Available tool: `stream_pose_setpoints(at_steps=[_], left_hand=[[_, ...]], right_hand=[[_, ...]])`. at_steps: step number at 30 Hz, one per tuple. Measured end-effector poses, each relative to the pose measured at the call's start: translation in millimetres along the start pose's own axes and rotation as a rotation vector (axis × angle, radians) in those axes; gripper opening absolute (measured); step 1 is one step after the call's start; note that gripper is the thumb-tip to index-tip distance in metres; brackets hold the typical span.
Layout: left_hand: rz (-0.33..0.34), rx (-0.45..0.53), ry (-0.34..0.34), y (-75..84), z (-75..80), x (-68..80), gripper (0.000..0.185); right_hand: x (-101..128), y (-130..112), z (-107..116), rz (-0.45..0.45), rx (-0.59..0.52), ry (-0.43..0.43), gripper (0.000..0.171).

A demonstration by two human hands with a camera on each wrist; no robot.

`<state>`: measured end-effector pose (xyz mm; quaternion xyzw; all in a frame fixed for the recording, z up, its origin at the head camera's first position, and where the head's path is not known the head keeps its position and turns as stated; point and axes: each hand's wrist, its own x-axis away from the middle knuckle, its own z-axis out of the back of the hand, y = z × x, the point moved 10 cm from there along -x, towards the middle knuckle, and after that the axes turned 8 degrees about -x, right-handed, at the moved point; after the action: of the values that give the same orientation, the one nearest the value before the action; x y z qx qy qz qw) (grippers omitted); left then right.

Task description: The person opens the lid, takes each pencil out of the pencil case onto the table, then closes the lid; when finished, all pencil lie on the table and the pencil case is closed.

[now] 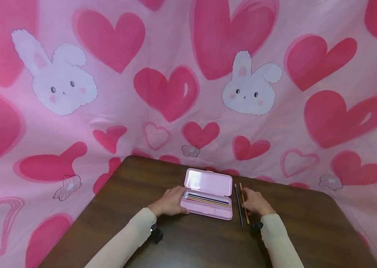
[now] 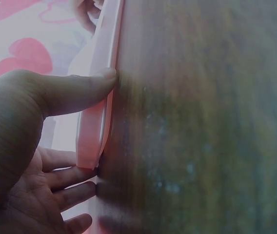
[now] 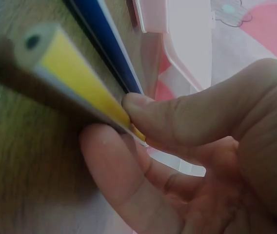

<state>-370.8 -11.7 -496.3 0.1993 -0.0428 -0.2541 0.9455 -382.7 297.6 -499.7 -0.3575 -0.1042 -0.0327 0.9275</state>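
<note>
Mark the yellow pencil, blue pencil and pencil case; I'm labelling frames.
yellow pencil [image 3: 75, 78], right wrist view, its yellow side.
blue pencil [image 3: 111, 46], right wrist view, mid shaft.
pencil case [image 1: 208, 182], head view, open lid.

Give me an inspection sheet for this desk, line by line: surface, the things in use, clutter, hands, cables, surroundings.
Surface: dark wooden table, bare around the work.
Things in use: open pink pencil case with pencils inside; blue pencil and yellow pencil lying to its right.
Clutter: nothing seen.
Hands: left hand rests against the case's left end; right hand pinches the yellow pencil.
Cables: nothing seen.
Surroundings: pink cloth with hearts and rabbits behind the table.
</note>
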Motion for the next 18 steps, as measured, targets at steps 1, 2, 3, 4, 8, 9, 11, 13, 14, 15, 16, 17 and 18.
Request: stream_pose_setpoints(at_steps=[1,2,3,4,8,9,11,13,14,15,16,17,18], left_hand=[[0.0,0.006,0.002,0.3,0.7,0.1,0.087],[0.0,0.014,0.002,0.7,1.2,0.4,0.087],[0.001,0.02,0.0,1.2,1.3,0.9,0.087],[0.0,0.021,-0.005,1.5,1.2,1.4,0.087],[-0.012,0.021,-0.008,3.6,1.6,3.5,0.087],[-0.015,0.02,-0.003,3.9,2.2,3.7,0.086],[-0.018,0.019,0.003,4.0,2.8,3.6,0.086],[-0.016,0.021,0.006,3.6,3.1,3.0,0.087],[-0.013,0.024,0.004,3.2,3.0,2.7,0.087],[-0.008,0.023,0.0,2.7,2.8,2.5,0.087],[-0.005,0.023,-0.002,2.4,2.7,2.1,0.087],[-0.002,0.023,-0.004,2.2,3.0,1.9,0.087],[-0.005,0.019,-0.001,2.5,3.8,1.5,0.087]], right_hand=[[1,-1,1,0.002,0.002,-0.001,0.066],[1,-2,1,0.003,0.001,-0.003,0.065],[2,-1,2,-0.003,0.0,-0.003,0.065],[2,-1,2,-0.002,0.002,-0.002,0.063],[5,-8,12,0.041,0.006,0.075,0.056],[6,-13,17,0.066,0.007,0.119,0.053],[8,-25,30,0.132,0.004,0.221,0.049],[12,-39,42,0.207,-0.002,0.322,0.046],[14,-46,46,0.244,-0.006,0.365,0.045],[17,-52,50,0.277,-0.017,0.404,0.044],[19,-58,53,0.31,-0.028,0.435,0.043],[21,-64,56,0.339,-0.043,0.464,0.043],[23,-70,57,0.365,-0.061,0.486,0.043]])
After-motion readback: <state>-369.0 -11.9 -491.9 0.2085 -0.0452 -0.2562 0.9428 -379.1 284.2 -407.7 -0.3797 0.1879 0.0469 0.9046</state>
